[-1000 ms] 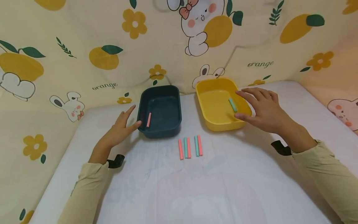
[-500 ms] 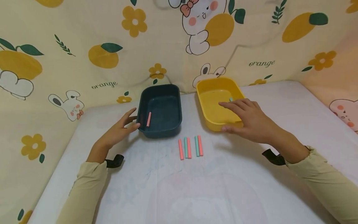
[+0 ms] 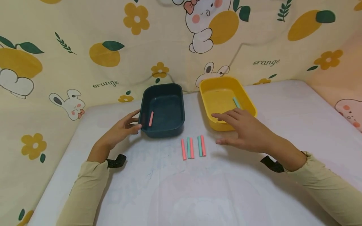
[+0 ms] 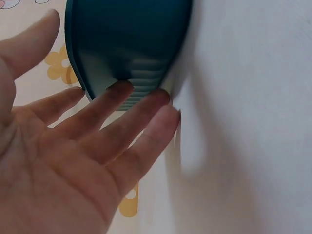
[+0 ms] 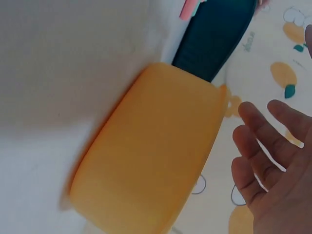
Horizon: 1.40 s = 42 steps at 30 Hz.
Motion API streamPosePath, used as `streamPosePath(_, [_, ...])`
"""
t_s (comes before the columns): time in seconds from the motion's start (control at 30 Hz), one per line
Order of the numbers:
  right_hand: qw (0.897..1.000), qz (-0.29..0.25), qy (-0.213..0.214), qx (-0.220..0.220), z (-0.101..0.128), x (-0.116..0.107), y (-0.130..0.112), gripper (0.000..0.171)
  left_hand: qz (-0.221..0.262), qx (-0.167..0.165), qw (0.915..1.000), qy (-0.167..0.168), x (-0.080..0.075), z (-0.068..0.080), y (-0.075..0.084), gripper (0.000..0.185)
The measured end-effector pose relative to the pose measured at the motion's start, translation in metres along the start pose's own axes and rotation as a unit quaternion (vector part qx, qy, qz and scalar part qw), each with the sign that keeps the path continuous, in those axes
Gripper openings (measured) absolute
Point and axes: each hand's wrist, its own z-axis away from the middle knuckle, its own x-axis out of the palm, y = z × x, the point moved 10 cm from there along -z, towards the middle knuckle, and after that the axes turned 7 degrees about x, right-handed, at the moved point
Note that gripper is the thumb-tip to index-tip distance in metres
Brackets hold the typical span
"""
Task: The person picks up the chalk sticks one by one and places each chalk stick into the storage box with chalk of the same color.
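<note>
Several pink and green sticks of chalk (image 3: 183, 149) lie side by side on the white table. A dark blue bin (image 3: 167, 133) stands behind them with a pink chalk (image 3: 151, 119) inside. To its right is a yellow bin (image 3: 219, 125), where a green chalk (image 3: 236, 102) lies partly hidden behind my fingers. My left hand (image 3: 120, 131) is spread at the blue bin's left side; in the left wrist view its fingertips (image 4: 158, 97) overlap the bin's wall. My right hand (image 3: 249, 131) is held over the yellow bin's near right corner, fingers loosely extended, holding nothing.
A cream cloth (image 3: 167, 37) printed with oranges, flowers and rabbits hangs right behind both bins. The white table (image 3: 181, 194) extends in front of the chalks. Each wrist wears a black strap (image 3: 117, 161).
My right hand has moved left and toward me, from the yellow bin's right side to its near corner. The left hand has stayed almost still, its fingers slightly closer to the blue bin.
</note>
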Motion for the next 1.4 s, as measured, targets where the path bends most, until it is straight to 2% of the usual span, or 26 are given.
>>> streamPosePath(0.2, [1.000,0.010,-0.026,-0.014,0.003,0.009,-0.012,0.081,0.040,-0.009,0.9991,0.008,-0.001,0.001,-0.004,0.075])
streamPosePath(0.33, [0.998,0.009,-0.061,-0.009,0.004,0.020,-0.015,0.080,0.081,-0.017,0.9965,0.011,0.001,0.001,-0.005,0.075])
streamPosePath(0.5, [0.997,0.001,-0.078,-0.021,0.007,0.030,-0.020,0.076,0.120,-0.032,0.9920,0.022,0.005,0.000,-0.005,0.076])
streamPosePath(0.63, [0.996,0.007,-0.094,-0.008,0.006,0.040,-0.019,0.075,0.126,-0.040,0.9908,0.029,0.007,-0.001,-0.005,0.078])
streamPosePath(0.8, [0.991,0.019,-0.133,0.022,0.006,0.053,-0.015,0.076,0.126,-0.039,0.9908,0.032,0.007,-0.001,-0.006,0.077])
streamPosePath(0.97, [0.990,0.030,-0.137,0.009,-0.002,0.062,-0.020,0.078,0.128,-0.040,0.9902,0.038,0.001,-0.001,-0.013,0.077])
streamPosePath(1.2, [0.982,0.080,-0.168,0.038,-0.014,0.074,-0.021,0.080,0.144,-0.043,0.9881,0.035,0.001,-0.003,-0.015,0.078])
streamPosePath(1.4, [0.979,0.089,-0.179,0.044,-0.014,0.077,-0.024,0.078,0.147,-0.043,0.9877,0.032,0.004,-0.002,-0.016,0.079])
